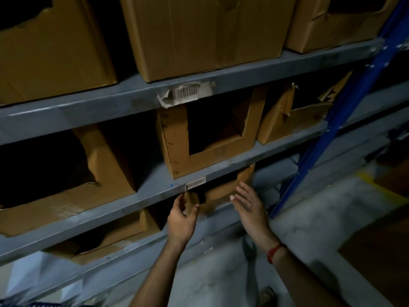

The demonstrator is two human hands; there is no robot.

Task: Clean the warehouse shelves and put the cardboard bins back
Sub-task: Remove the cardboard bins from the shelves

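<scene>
Now the cardboard bin sits on a low grey shelf, just under the beam that carries a small barcode label. The left hand grasps the bin's left front edge, its fingers and thumb curled round the cardboard. The right hand is released, held flat just beside the bin's right wall; whether it touches, I cannot tell. The 2 shelves above hold more bins.

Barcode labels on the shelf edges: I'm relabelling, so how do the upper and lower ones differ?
The upper label is torn and peeling; the lower label lies flat, intact. The upper label looks larger; the lower label a narrow strip. Both show barcodes on grey shelf edges.
</scene>
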